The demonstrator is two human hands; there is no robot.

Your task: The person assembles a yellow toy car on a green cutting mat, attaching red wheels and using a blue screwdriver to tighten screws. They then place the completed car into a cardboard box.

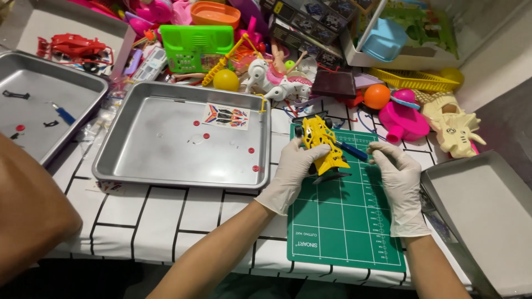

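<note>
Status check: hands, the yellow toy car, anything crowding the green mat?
Left hand grips yellow toy car over green cutting mat. Right hand holds blue-handled screwdriver at the car. Steel tray alongside; mat otherwise uncrowded.

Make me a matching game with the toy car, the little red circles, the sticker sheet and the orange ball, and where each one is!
Things:
1. yellow toy car
2. small red discs
3. sticker sheet
4. orange ball

Places:
A. beside the pink toy, behind the green cutting mat
B. flat near the back wall of the middle metal tray
C. held in the gloved left hand over the mat
D. scattered on the tray floor

Pairs: 1-C, 2-D, 3-B, 4-A
</note>
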